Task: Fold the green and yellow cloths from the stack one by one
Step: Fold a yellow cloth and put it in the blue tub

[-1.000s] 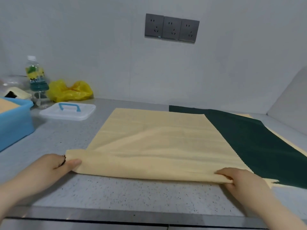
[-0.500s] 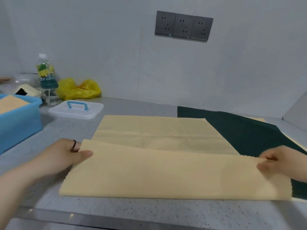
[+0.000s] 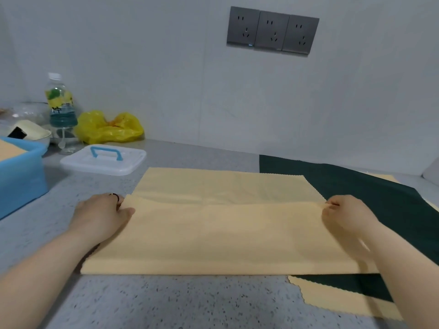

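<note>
in the head view, the yellow cloth (image 3: 218,233) is lying on the counter (image 3: 190,302), its near half doubled over and its right side overlapping the green cloth (image 3: 356,186). the left hand (image 3: 102,214) is pinching the folded layer's left corner, and the right hand (image 3: 344,214) is pinching its right corner.

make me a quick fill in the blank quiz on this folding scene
The left hand and right hand pinch a half-folded cloth coloured ____.
A second cloth under its right side is dark ____.
The wall holds ____ grey socket plates.
The white lid has a ____ handle.
Missing: yellow, green, three, blue.
</note>
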